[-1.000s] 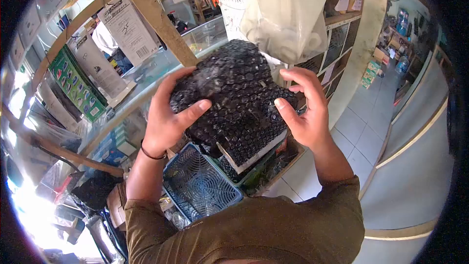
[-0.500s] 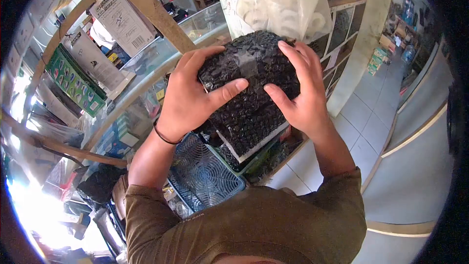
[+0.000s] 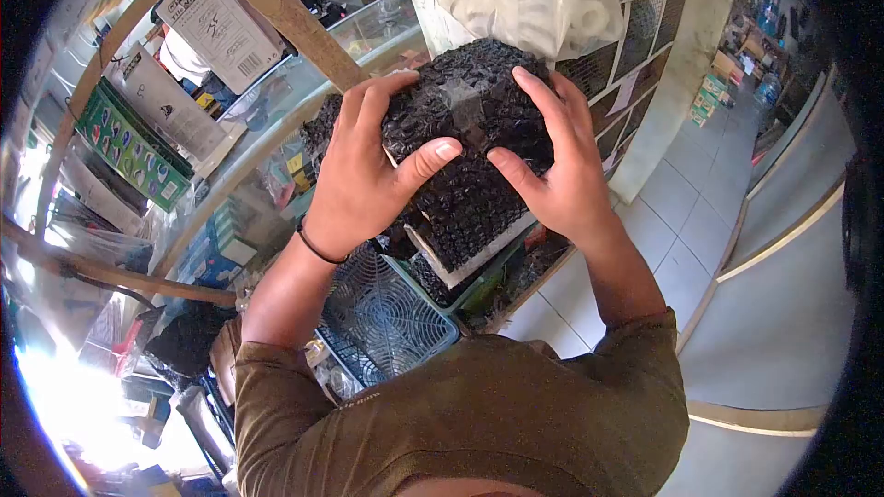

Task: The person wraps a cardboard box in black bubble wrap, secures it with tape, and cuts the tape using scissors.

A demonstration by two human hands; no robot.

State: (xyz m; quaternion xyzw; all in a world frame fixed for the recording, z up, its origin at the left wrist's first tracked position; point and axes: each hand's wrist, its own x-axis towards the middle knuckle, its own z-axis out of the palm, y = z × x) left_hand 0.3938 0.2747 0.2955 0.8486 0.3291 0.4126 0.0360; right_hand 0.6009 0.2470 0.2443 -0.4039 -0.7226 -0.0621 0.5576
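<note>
A box-shaped package wrapped in black bubble wrap (image 3: 474,193) is in front of me, tilted, above the baskets. Clear tape (image 3: 458,92) lies across its upper face, and a pale edge (image 3: 493,256) shows along its lower side. My left hand (image 3: 368,161) grips its left side, thumb on the front face. On the opposite side, my right hand (image 3: 560,161) grips it with the fingers over the top right edge and the thumb pressed inward. The underside of the package is hidden. More black bubble wrap (image 3: 319,124) shows behind my left hand.
A blue plastic basket (image 3: 391,317) sits below the package, beside a green basket edge (image 3: 488,281). Glass display counters (image 3: 373,29) and carded goods (image 3: 221,28) are at left. A white plastic bag (image 3: 516,0) stands behind. Tiled floor (image 3: 677,193) runs along the right.
The package and both hands sit slightly higher in the view and the package's tilt has changed a little. The grip on both sides stays the same.
</note>
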